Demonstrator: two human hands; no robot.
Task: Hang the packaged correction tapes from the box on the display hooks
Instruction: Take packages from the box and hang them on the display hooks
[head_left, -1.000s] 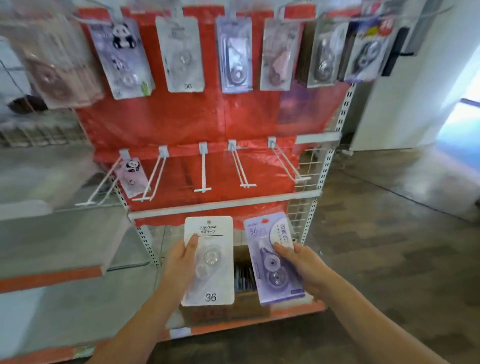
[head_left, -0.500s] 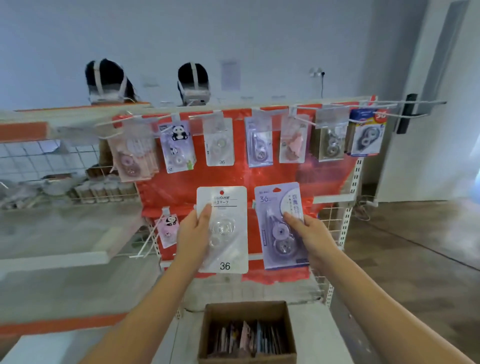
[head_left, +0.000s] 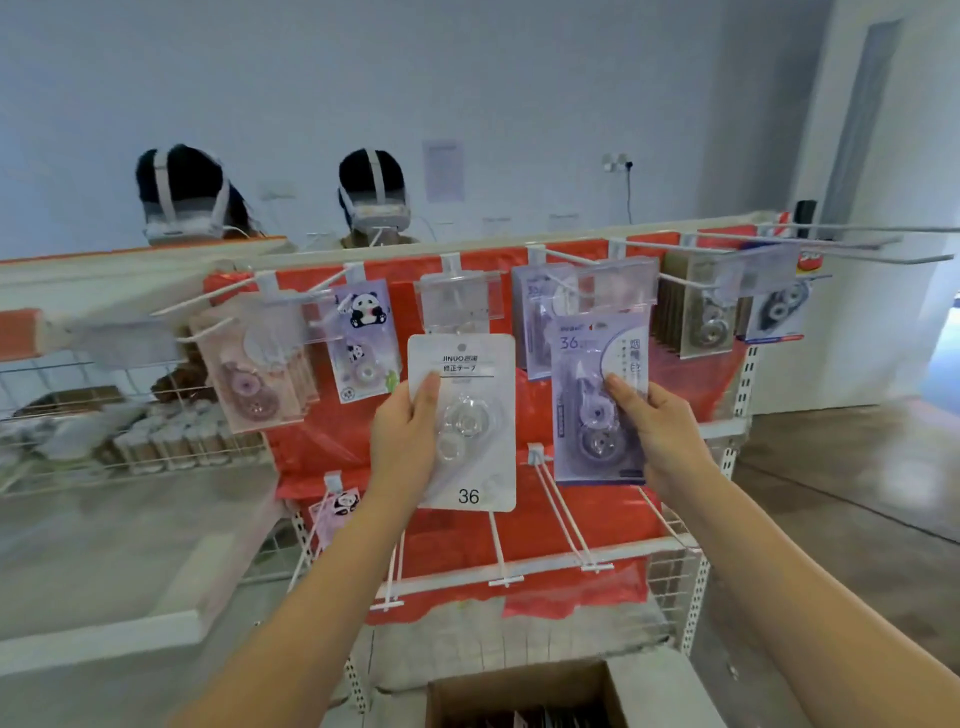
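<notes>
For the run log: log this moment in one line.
left hand: holds white carded tape | right hand: holds purple carded tape | neither hung

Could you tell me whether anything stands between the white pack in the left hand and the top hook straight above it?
Partly. A clear label holder hangs at that hook's tip, directly over the white pack in the left hand, so the pack's hole must pass behind it. Nothing else visible intervenes.
</notes>
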